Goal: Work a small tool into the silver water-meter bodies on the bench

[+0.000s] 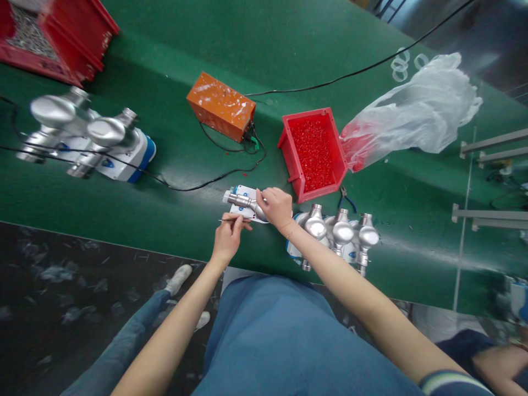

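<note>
A factory workshop — long green workbench, red parts bin, metal fittings.

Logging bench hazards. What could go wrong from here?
Spill: right hand is near the red bin of small red pieces; a bump might scatter them.
Knock: right forearm crosses by a row of metal-domed units and could shift one.
Slip: thin tool in left hand might scratch the unit under the right hand.

Free tabletop left of left hand, near side of black cable. Row of metal fittings blocks right; red bin blocks far-right.
</note>
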Demonstrator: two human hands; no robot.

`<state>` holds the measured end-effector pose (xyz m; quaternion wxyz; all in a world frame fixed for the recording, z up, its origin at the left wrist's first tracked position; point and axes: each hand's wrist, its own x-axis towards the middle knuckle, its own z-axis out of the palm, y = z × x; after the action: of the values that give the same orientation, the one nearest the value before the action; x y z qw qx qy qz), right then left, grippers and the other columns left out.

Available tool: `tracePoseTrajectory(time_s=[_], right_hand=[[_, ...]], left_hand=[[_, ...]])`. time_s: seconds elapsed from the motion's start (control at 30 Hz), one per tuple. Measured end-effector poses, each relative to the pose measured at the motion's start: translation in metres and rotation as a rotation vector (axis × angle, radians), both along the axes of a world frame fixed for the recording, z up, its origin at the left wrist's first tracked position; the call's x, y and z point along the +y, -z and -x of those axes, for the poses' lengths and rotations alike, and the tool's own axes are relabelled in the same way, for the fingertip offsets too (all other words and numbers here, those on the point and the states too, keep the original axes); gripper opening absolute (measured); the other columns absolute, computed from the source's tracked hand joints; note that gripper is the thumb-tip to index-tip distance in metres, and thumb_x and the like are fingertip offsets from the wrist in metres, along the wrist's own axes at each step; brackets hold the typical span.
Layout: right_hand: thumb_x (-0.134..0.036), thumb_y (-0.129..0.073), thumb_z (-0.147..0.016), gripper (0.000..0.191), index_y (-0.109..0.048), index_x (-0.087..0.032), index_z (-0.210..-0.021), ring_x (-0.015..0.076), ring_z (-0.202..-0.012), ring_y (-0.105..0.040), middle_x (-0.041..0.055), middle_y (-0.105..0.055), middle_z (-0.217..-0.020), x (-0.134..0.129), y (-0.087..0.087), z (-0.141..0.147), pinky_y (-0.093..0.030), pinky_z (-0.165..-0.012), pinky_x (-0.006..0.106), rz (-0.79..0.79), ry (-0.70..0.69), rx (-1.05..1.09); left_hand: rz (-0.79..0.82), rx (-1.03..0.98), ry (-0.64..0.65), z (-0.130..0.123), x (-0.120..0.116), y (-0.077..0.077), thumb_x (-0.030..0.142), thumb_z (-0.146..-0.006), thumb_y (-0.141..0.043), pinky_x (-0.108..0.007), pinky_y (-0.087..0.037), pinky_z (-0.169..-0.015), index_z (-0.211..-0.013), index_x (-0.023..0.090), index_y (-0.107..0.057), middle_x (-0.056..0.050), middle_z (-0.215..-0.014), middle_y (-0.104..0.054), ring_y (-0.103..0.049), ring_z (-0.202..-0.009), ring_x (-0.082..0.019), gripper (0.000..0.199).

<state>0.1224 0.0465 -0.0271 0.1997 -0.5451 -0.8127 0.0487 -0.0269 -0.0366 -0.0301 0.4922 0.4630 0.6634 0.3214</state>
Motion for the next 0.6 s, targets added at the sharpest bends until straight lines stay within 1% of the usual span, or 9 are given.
tracePoseTrajectory(time_s=[0.07,0.23,0.4,0.47,0.6], right_hand=[[-0.032,-0.039,-0.092,0.037,-0.051,-0.019,-0.059,0.0124,-0.061,-0.047,0.0009,-0.053,-0.057,0.000,0.000,0.000,-0.025,-0.059,0.029,0.012,0.002,0.009],[-0.032,-0.039,-0.092,0.038,-0.051,-0.019,-0.058,0.0123,-0.060,-0.046,0.0008,-0.053,-0.057,0.000,0.000,0.000,-0.024,-0.058,0.029,0.008,0.009,0.026],[-0.032,-0.038,-0.092,0.038,-0.050,-0.019,-0.058,0.0118,-0.061,-0.046,0.0004,-0.053,-0.057,0.000,0.001,-0.001,-0.024,-0.058,0.029,-0.010,0.010,0.019],[-0.032,-0.038,-0.092,0.038,-0.051,-0.019,-0.059,0.0118,-0.061,-0.046,0.0003,-0.053,-0.057,0.000,0.001,-0.001,-0.024,-0.058,0.029,-0.006,0.007,0.016],[-0.032,-0.038,-0.092,0.038,-0.051,-0.019,-0.059,0.0119,-0.061,-0.046,0.0003,-0.054,-0.058,0.000,0.001,-0.001,-0.024,-0.058,0.029,0.006,0.001,0.015]], left_hand=[[-0.038,0.065,0.028,-0.001,0.000,-0.001,0.040,-0.088,-0.039,-0.029,-0.049,-0.073,-0.090,0.021,-0.045,-0.002,-0.072,-0.068,-0.067,-0.076,-0.017,0.021],[-0.114,0.163,0.120,-0.001,-0.001,0.001,0.036,-0.089,-0.039,-0.026,-0.048,-0.071,-0.090,0.020,-0.049,-0.002,-0.074,-0.068,-0.066,-0.076,-0.016,0.019],[-0.215,0.324,0.215,-0.009,-0.005,0.007,0.036,-0.088,-0.041,-0.028,-0.047,-0.070,-0.092,0.018,-0.052,-0.006,-0.082,-0.065,-0.065,-0.075,-0.017,0.021],[-0.226,0.363,0.191,-0.014,-0.006,0.007,0.035,-0.088,-0.041,-0.028,-0.047,-0.069,-0.093,0.018,-0.051,-0.007,-0.084,-0.065,-0.065,-0.075,-0.018,0.021],[-0.142,0.293,0.013,-0.026,-0.010,0.004,0.034,-0.089,-0.040,-0.027,-0.048,-0.067,-0.093,0.019,-0.047,-0.003,-0.073,-0.065,-0.065,-0.070,-0.016,0.017]])
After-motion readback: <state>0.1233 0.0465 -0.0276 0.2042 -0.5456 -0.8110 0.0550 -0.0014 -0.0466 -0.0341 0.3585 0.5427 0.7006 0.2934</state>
